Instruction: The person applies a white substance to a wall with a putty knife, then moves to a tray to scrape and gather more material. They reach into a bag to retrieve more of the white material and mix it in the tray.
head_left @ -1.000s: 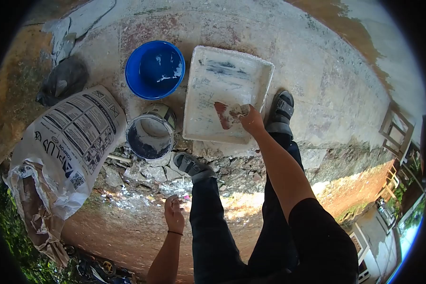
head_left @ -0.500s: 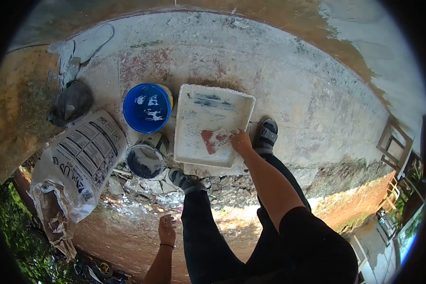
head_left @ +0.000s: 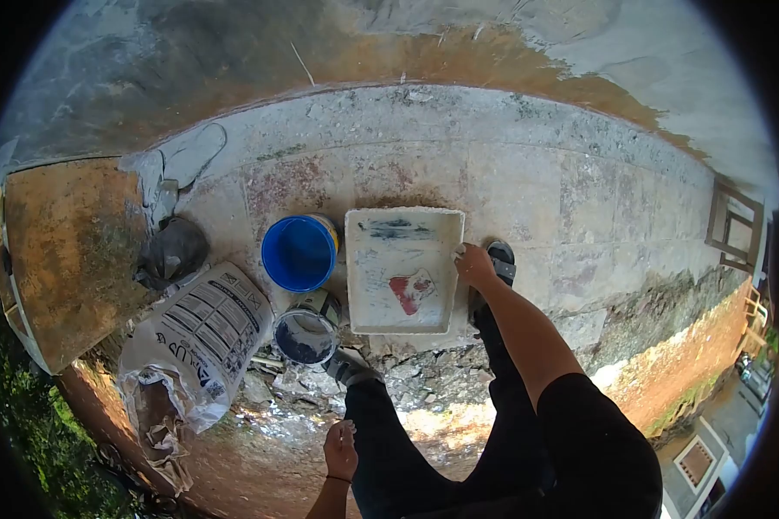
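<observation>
My right hand (head_left: 473, 265) is closed at the right rim of a shallow white tray (head_left: 356, 294), its whitish fingertips gripping the edge. Inside the tray, a flat reddish piece smeared with white (head_left: 411, 291) lies toward the lower right, untouched by either hand. Dark streaks mark the tray's upper part. Low in the view, my left hand (head_left: 340, 450) is held beside my left leg, fingers loosely bent, with nothing visible in it. A blue bucket (head_left: 299, 253) stands left of the tray, and below it is a smaller bucket (head_left: 306, 336) with grey residue inside.
A large printed white bag (head_left: 197, 337), torn open at its lower end, lies left of the buckets. A black plastic bag (head_left: 175, 249) sits above it. My feet are near the tray's lower left and right side. Broken stones line the paving's edge (head_left: 433, 368).
My right hand has let go of the reddish piece and moved to the tray's right rim. The view has tilted, shifting the tray and buckets lower. My left hand's fingers look less spread.
</observation>
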`<action>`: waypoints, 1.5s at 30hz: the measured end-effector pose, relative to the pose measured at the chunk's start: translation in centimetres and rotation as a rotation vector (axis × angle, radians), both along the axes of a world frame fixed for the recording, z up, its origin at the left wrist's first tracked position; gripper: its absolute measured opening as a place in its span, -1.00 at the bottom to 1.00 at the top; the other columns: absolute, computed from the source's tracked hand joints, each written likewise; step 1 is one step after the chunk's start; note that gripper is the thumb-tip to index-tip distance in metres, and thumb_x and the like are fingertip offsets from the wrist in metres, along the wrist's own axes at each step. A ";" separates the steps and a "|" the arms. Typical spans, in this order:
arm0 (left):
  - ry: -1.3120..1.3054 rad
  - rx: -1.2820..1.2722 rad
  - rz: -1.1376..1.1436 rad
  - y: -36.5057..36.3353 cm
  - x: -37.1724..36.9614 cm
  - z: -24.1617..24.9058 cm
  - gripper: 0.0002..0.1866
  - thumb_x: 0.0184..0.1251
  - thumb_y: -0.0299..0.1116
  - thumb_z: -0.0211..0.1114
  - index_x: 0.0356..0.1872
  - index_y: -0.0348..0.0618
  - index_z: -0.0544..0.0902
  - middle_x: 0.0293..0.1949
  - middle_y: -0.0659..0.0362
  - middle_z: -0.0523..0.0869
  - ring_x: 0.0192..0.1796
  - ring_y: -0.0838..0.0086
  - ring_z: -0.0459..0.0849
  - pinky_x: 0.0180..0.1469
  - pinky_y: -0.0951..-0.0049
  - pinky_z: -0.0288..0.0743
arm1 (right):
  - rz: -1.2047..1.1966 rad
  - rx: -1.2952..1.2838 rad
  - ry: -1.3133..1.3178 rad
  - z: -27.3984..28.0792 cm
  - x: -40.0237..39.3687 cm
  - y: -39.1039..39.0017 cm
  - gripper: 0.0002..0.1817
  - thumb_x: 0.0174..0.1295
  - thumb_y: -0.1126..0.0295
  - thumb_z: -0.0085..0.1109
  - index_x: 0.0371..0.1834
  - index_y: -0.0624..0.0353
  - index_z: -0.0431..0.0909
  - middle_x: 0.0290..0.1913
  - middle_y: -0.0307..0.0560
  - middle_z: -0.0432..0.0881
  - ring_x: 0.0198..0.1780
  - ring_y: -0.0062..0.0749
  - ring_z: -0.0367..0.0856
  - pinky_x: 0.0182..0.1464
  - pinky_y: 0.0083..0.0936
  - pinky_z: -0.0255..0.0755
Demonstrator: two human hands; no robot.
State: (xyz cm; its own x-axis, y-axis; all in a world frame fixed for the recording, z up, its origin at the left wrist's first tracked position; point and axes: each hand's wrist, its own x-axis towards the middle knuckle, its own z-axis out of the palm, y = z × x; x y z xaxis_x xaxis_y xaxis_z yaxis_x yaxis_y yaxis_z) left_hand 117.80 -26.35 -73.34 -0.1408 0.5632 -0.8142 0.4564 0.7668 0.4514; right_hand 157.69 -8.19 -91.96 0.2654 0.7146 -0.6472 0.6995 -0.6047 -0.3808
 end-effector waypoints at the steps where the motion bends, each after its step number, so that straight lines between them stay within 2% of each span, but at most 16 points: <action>1: -0.016 0.119 -0.135 0.9 -0.8 -0.2 -0.78 0.37 -0.36 0.00 -0.14 -0.29 0.51 -0.21 0.05 0.59 -0.16 0.36 0.61 -0.13 0.43 0.48 | -0.083 -0.052 -0.040 1.0 -0.8 -0.6 -0.61 0.04 0.29 0.13 -0.08 0.29 0.52 -0.15 0.28 0.58 -0.06 0.09 0.55 0.01 -0.21 0.42; 4: 0.053 0.277 -0.242 3.4 -4.1 2.2 -0.82 0.31 -0.47 0.04 -0.13 -0.24 0.53 -0.18 0.03 0.59 -0.13 0.28 0.60 -0.12 0.41 0.49 | -0.082 0.034 -0.054 -0.8 -4.2 -4.9 -0.65 0.07 0.31 0.12 -0.11 0.30 0.53 -0.25 0.24 0.62 -0.16 -0.01 0.62 -0.07 -0.27 0.46; 6: 0.074 0.407 -0.195 3.7 -7.6 4.0 -0.83 0.28 -0.48 0.05 -0.15 -0.25 0.53 -0.17 0.02 0.59 -0.13 0.24 0.60 -0.12 0.39 0.48 | -0.581 -0.058 0.345 0.8 -9.0 -7.0 -0.70 0.15 0.38 0.06 -0.08 0.30 0.52 -0.28 0.13 0.64 -0.26 -0.20 0.66 -0.18 -0.38 0.50; 9: 0.097 0.547 -0.235 6.1 -12.0 9.2 -0.82 0.25 -0.50 0.05 -0.16 -0.27 0.53 -0.18 -0.01 0.59 -0.14 0.17 0.59 -0.10 0.35 0.46 | -0.685 0.007 0.654 7.9 -19.5 -7.5 -0.75 0.23 0.48 -0.03 -0.05 0.29 0.50 -0.28 0.00 0.64 -0.27 -0.37 0.64 -0.25 -0.50 0.50; 13: 0.051 0.738 -0.158 6.5 -17.8 13.3 -0.79 0.20 -0.53 0.05 -0.16 -0.28 0.54 -0.20 -0.05 0.60 -0.15 0.11 0.58 -0.06 0.31 0.44 | -0.695 0.066 0.911 16.5 -30.7 -4.6 -0.76 0.26 0.52 -0.06 -0.04 0.29 0.48 -0.21 -0.04 0.63 -0.24 -0.35 0.64 -0.20 -0.53 0.48; 16: 0.072 0.745 -0.055 4.4 -21.4 13.4 -0.80 0.19 -0.53 0.06 -0.17 -0.27 0.55 -0.21 -0.06 0.60 -0.16 0.11 0.58 -0.07 0.31 0.44 | -0.411 0.264 0.970 25.4 -36.6 0.2 -0.76 0.28 0.40 -0.02 -0.13 0.37 0.47 -0.24 0.00 0.62 -0.30 -0.36 0.60 -0.26 -0.47 0.46; 20: 0.054 0.714 0.028 0.6 -24.3 11.7 -0.82 0.17 -0.53 0.10 -0.19 -0.26 0.56 -0.24 -0.03 0.61 -0.18 0.11 0.59 -0.11 0.31 0.46 | 0.272 0.428 0.676 35.1 -43.0 5.5 -0.76 0.15 0.49 0.08 -0.10 0.29 0.49 -0.21 -0.01 0.61 -0.20 -0.33 0.60 -0.14 -0.48 0.46; 21: 0.030 0.691 0.048 -0.2 -24.6 11.5 -0.82 0.17 -0.53 0.11 -0.21 -0.26 0.56 -0.25 -0.03 0.62 -0.20 0.12 0.59 -0.12 0.32 0.46 | 0.525 0.440 0.481 36.3 -44.6 6.4 -0.69 0.05 0.56 0.12 -0.08 0.26 0.50 -0.16 -0.01 0.61 -0.13 -0.27 0.60 -0.05 -0.48 0.46; 22: 0.040 0.685 0.062 -0.9 -24.8 11.1 -0.83 0.15 -0.55 0.12 -0.22 -0.27 0.56 -0.28 -0.02 0.62 -0.22 0.12 0.60 -0.14 0.32 0.47 | 0.554 0.439 0.467 36.5 -46.3 7.1 -0.69 0.05 0.56 0.12 -0.08 0.26 0.50 -0.16 -0.01 0.61 -0.13 -0.27 0.60 -0.05 -0.48 0.46; 24: 0.005 0.669 0.110 -1.6 -25.2 11.0 -0.83 0.15 -0.55 0.12 -0.22 -0.28 0.56 -0.29 -0.02 0.62 -0.23 0.12 0.60 -0.14 0.31 0.47 | 1.261 0.829 0.061 36.8 -49.4 8.8 -0.65 -0.06 0.51 0.18 -0.12 0.22 0.51 -0.14 -0.01 0.58 -0.11 -0.24 0.59 -0.08 -0.41 0.47; 25: -0.020 0.644 0.131 -1.9 -25.3 11.0 -0.83 0.15 -0.56 0.12 -0.22 -0.28 0.56 -0.29 -0.02 0.62 -0.23 0.12 0.59 -0.15 0.30 0.47 | 1.289 0.831 0.053 36.8 -50.7 9.5 -0.65 -0.06 0.51 0.18 -0.12 0.22 0.51 -0.14 -0.01 0.58 -0.11 -0.24 0.59 -0.08 -0.41 0.47; 27: 0.005 0.697 0.149 -2.4 -25.4 10.6 -0.82 0.15 -0.57 0.12 -0.21 -0.29 0.56 -0.29 -0.02 0.62 -0.23 0.13 0.60 -0.14 0.31 0.47 | 1.701 0.609 -0.116 35.7 -52.5 10.7 -0.64 -0.08 0.40 0.20 -0.13 0.13 0.49 -0.14 -0.09 0.54 -0.14 -0.26 0.56 -0.16 -0.38 0.43; 29: 0.009 0.667 0.181 -2.4 -25.4 11.0 -0.83 0.14 -0.57 0.12 -0.22 -0.29 0.56 -0.29 -0.02 0.62 -0.23 0.13 0.60 -0.14 0.31 0.47 | 1.793 0.778 -0.169 34.2 -53.4 11.0 -0.67 -0.08 0.34 0.21 -0.18 0.08 0.51 -0.25 -0.18 0.52 -0.21 -0.33 0.56 -0.18 -0.40 0.42; 32: -0.020 0.668 0.244 -2.9 -25.2 10.6 -0.83 0.14 -0.57 0.12 -0.23 -0.29 0.55 -0.29 -0.03 0.62 -0.23 0.13 0.61 -0.14 0.32 0.48 | 1.927 0.550 -0.319 33.4 -54.5 11.6 -0.73 0.00 0.34 0.13 -0.18 0.07 0.54 -0.23 -0.20 0.53 -0.21 -0.36 0.57 -0.20 -0.44 0.42; 38: -0.042 0.655 0.252 -3.8 -25.5 9.8 -0.82 0.19 -0.58 0.08 -0.19 -0.27 0.54 -0.30 0.02 0.61 -0.22 0.24 0.63 -0.17 0.42 0.48 | 1.902 0.671 -0.398 31.7 -54.9 12.3 -0.82 0.11 0.35 0.04 -0.28 0.09 0.59 -0.26 -0.18 0.54 -0.20 -0.36 0.59 -0.27 -0.46 0.47; 45: -0.013 0.647 0.248 -4.0 -25.9 9.0 -0.82 0.12 -0.57 0.14 -0.22 -0.29 0.54 -0.29 -0.02 0.62 -0.24 0.12 0.60 -0.15 0.29 0.47 | 1.871 0.450 -0.466 31.7 -55.4 12.3 -0.82 0.09 0.35 0.04 -0.31 0.08 0.61 -0.24 -0.15 0.53 -0.21 -0.30 0.57 -0.24 -0.40 0.44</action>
